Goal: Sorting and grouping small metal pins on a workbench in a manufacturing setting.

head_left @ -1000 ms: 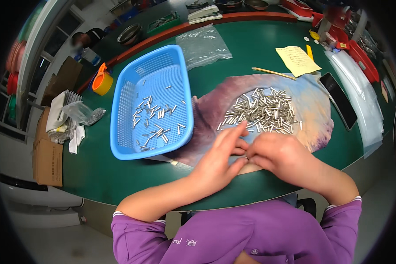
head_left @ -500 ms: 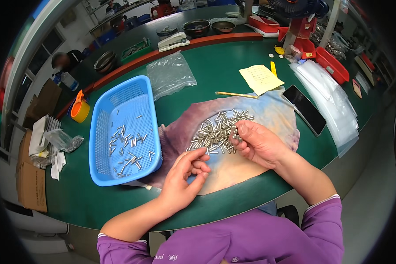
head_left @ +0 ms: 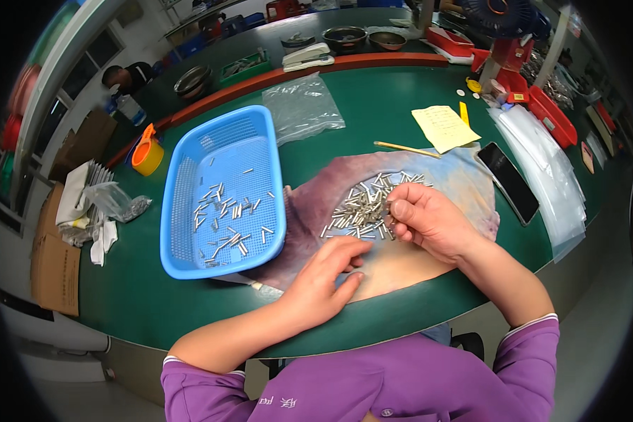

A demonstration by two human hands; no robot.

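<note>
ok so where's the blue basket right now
In the head view the blue basket sits on the green table to the person's left, overlapping the cloth mat, with the orange tape dispenser beyond its far-left corner.

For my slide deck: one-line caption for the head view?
Right hand picks at small metal pins on cloth; left hand rests beside blue basket.

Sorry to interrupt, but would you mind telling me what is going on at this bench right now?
A person in purple sleeves is working over a pile of small metal pins lying on a mottled cloth on the green table. The right hand pinches pins at the edge of the pile, while the left hand rests flat on the cloth just below it. To the left, a blue basket already holds a scatter of the same pins.
</note>
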